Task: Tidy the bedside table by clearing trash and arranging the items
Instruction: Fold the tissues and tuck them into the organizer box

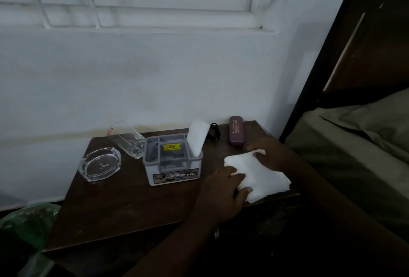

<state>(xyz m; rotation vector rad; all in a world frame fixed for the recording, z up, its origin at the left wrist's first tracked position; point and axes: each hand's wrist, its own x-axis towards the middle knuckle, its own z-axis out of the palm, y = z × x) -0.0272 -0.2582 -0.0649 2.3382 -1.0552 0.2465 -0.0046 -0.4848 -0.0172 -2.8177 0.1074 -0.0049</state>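
A white tissue [263,177] lies flat on the right part of the dark wooden bedside table [124,205]. My left hand [223,190] rests on the tissue's near left edge, fingers spread over it. My right hand [272,155] presses on its far corner. A grey organiser box [172,161] with a yellow sticker stands mid-table, with a white folded paper [197,139] sticking up from its right compartment. A clear drinking glass [128,139] and a glass ashtray [100,163] sit to the left. A purple glasses case [236,130] lies at the back right.
A small black object [214,131] sits behind the organiser by the wall. A green plastic bag [28,221] is on the floor at the left. The bed with olive sheets [358,135] and dark headboard [345,55] flanks the table's right side.
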